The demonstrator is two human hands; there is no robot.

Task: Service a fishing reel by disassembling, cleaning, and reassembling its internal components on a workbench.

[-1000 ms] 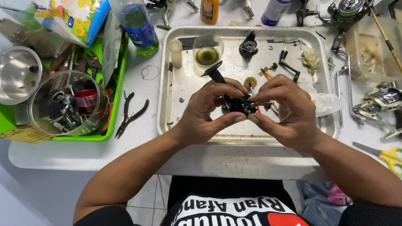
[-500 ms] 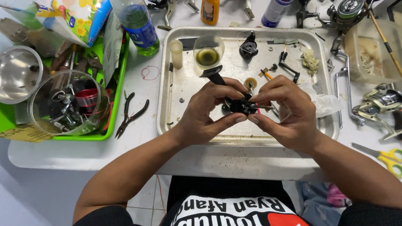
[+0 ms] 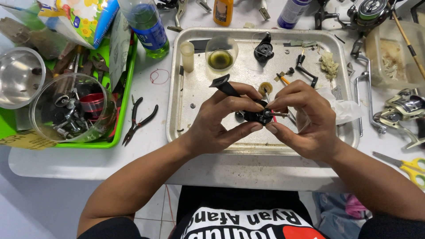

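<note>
Both my hands meet over a metal tray (image 3: 190,93) and together hold a small black reel body (image 3: 256,116). My left hand (image 3: 219,119) pinches it from the left, with thumb and fingers wrapped around it. My right hand (image 3: 305,119) grips its right side, fingertips on a thin metal shaft sticking out of the part. A black handle arm (image 3: 221,83) pokes up behind my left fingers. On the tray lie a small glass of yellowish oil (image 3: 221,54), a black reel part (image 3: 264,48), a black lever (image 3: 305,73) and a few small screws.
Left of the tray lie black pliers (image 3: 139,120), a clear bowl of parts (image 3: 71,108) in a green tray (image 3: 126,102), and a green bottle (image 3: 146,24). To the right sit a silver fishing reel (image 3: 400,110), yellow scissors (image 3: 405,167) and a plastic box (image 3: 394,53).
My hands and the black part stay in the same place over the tray; only the fingertips shift slightly on it.
</note>
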